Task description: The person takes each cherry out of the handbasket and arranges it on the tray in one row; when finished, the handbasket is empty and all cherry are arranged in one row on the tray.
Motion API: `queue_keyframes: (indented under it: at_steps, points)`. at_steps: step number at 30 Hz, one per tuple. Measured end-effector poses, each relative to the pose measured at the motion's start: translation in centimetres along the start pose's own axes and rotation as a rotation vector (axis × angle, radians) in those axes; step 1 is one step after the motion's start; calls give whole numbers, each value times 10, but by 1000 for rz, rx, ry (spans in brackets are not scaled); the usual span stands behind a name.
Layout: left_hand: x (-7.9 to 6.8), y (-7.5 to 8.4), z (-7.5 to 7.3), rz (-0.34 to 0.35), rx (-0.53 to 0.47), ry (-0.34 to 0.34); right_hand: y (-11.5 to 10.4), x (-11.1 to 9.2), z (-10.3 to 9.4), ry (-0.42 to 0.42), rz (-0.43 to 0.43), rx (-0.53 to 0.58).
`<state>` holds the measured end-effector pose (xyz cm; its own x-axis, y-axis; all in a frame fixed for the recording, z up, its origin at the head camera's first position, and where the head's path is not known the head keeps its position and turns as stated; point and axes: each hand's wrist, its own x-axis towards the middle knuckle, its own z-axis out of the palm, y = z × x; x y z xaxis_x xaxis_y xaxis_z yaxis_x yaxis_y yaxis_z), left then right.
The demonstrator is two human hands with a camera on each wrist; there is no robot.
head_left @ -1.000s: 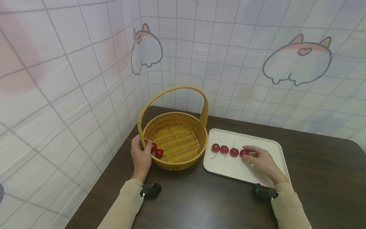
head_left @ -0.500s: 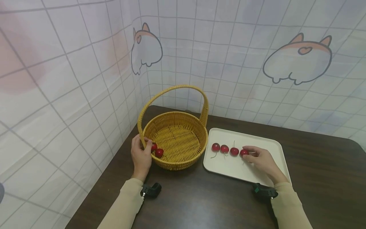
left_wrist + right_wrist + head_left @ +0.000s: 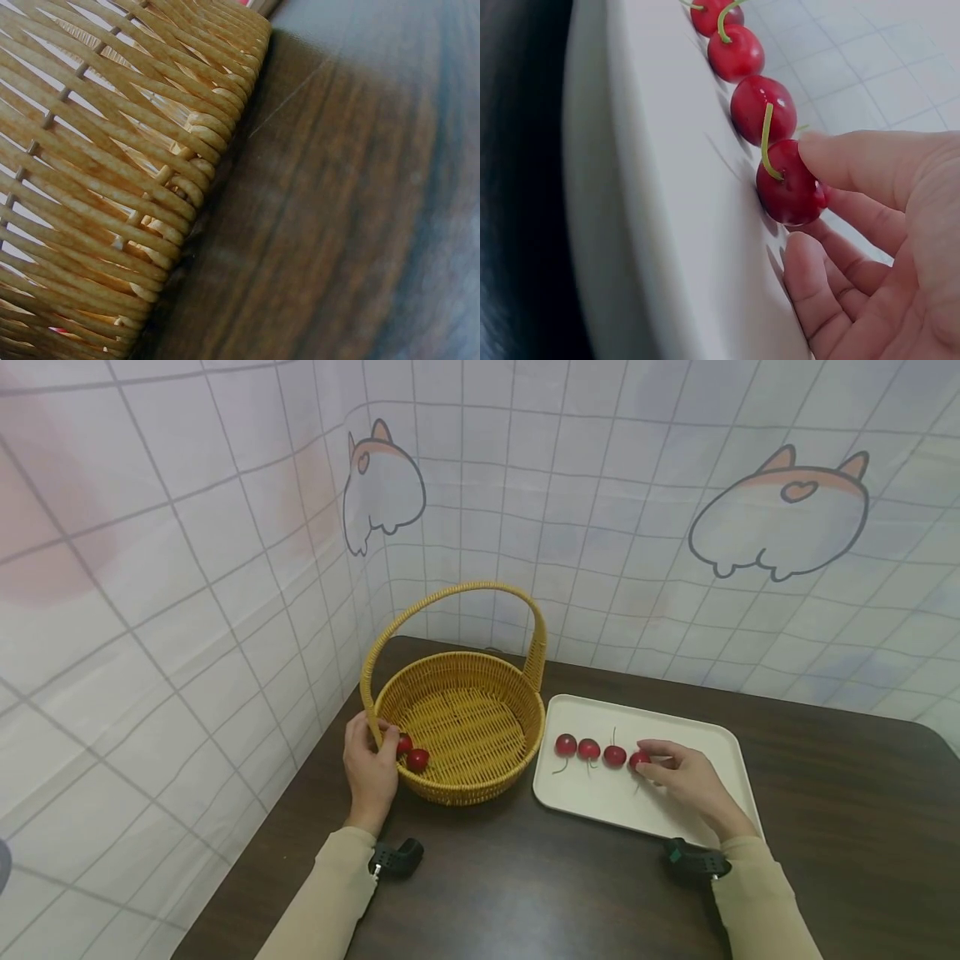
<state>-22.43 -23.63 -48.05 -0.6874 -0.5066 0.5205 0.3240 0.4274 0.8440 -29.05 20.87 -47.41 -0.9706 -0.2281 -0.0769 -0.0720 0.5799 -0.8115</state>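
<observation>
My left hand [image 3: 371, 770] grips the yellow wicker basket [image 3: 480, 789] at its left rim, by the foot of the handle, thumb on the inner side. Two red cherries [image 3: 417, 760] lie inside the basket near that thumb. The left wrist view shows only the woven basket wall [image 3: 112, 150] and the table beside it; the hand is out of that frame. On the white tray [image 3: 600, 806], my right hand [image 3: 686, 781] pinches the rightmost cherry [image 3: 789, 187], its green stem up in the right wrist view. Several cherries form a row there, including the neighbouring cherry [image 3: 765, 109].
The tray stands just right of the basket on a dark wooden table [image 3: 510, 877]. The tall arched handle [image 3: 480, 587] rises over the basket. A grid-patterned cloth [image 3: 600, 527] hangs behind and along the left side. Dark bands [image 3: 397, 858] sit on both wrists.
</observation>
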Motion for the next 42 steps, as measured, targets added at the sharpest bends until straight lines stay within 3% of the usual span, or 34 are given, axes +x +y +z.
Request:
queue_keyframes:
  at_steps: [6, 13, 18, 21, 26, 29, 32, 37, 42]
  points:
    - [0, 0, 0, -2, -14, -5, 3, 1, -2, 29, -12, 26]
    - [0, 0, 0, -16, -6, -4, 1, 0, 0, 216, -82, 94]
    - [0, 0, -2, -22, -14, -3, -23, -2, 3, 303, -154, 153]
    - [-1, 0, -4, -22, -12, 11, -44, -5, 14, 286, -216, 215]
    - [-2, -3, -2, -3, -10, 19, -76, -5, 43, 229, -253, 426]
    - [-1, -3, 3, 1, -20, 9, -95, -2, 58, 171, -256, 551]
    - [-1, -4, 7, -4, -32, 1, -111, 3, 71, 75, -269, 607]
    - [-2, -3, 5, -10, -57, -12, -132, 17, 90, -69, -311, 536]
    - [-1, -1, 0, -12, -48, -1, -159, 27, 110, -126, -330, 391]
